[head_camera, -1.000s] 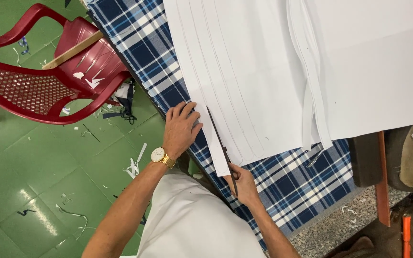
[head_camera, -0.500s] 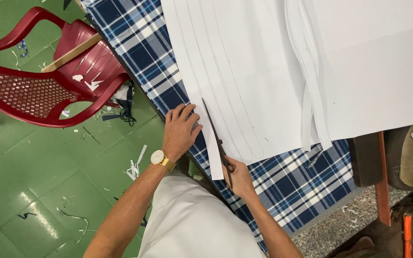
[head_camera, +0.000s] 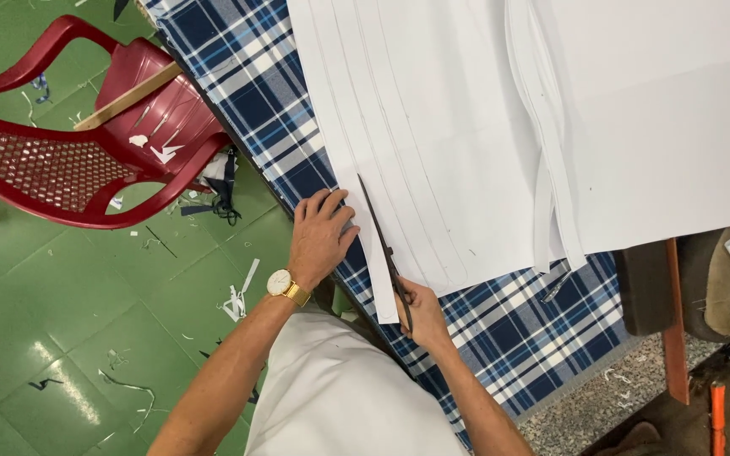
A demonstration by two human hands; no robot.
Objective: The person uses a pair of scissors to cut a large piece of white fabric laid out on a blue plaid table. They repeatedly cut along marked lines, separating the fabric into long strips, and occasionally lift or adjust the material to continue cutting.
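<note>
Blue-and-white plaid cloth [head_camera: 517, 333] is covering the table beneath a large white sheet [head_camera: 433, 127] ruled with long pencil lines, with green floor and a red plastic chair [head_camera: 69, 143] lying off beyond the left hand. That left hand [head_camera: 321, 239], wearing a wristwatch [head_camera: 280, 283], is pressing down flat with fingers spread and slightly curled on the sheet's near edge, its forearm reaching up from below. Just beside it, the right hand [head_camera: 420, 311] is gripping the handles of dark scissors [head_camera: 384, 251], whose blades are angling up and away from it along a ruled line in the sheet.
</note>
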